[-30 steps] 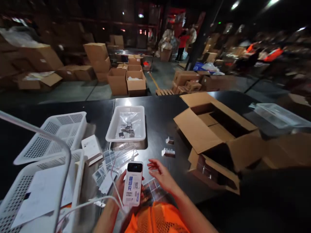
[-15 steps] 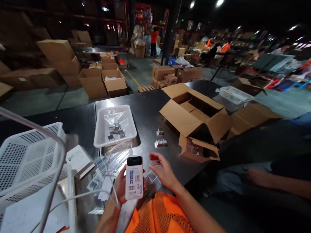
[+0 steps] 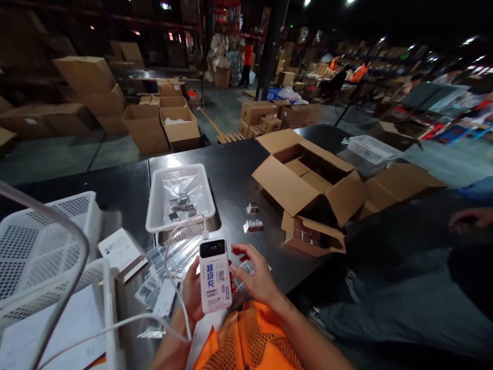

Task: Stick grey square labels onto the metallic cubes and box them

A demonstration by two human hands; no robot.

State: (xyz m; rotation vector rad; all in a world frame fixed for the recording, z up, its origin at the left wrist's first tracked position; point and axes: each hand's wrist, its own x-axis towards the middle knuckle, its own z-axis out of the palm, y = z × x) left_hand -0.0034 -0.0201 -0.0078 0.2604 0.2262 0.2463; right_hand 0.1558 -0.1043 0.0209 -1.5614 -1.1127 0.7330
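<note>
A white power bank (image 3: 215, 282) with a small lit display and blue lettering lies in my left hand (image 3: 193, 290), whose fingers wrap round it from behind. From its top edge a white cable (image 3: 166, 257) loops out to the left. My right hand (image 3: 256, 275) is just right of the power bank, fingers apart and curved, the thumb close to its side; whether it touches cannot be made out. Clear plastic packs (image 3: 154, 282) lie on the table under and beside my hands. Several small silvery blocks (image 3: 253, 225) stand beyond my right hand.
A white basket (image 3: 180, 198) holds a clear bag and small dark pieces. More white baskets (image 3: 50, 226) and a white box (image 3: 122, 252) are at left. An open carton (image 3: 290, 185) and a smaller carton (image 3: 314, 241) stand at right. Another person's hand (image 3: 472, 220) shows far right.
My right hand has come closer to the power bank's side. The power bank has shifted slightly in my left hand. The neighbouring person's arm and legs have moved.
</note>
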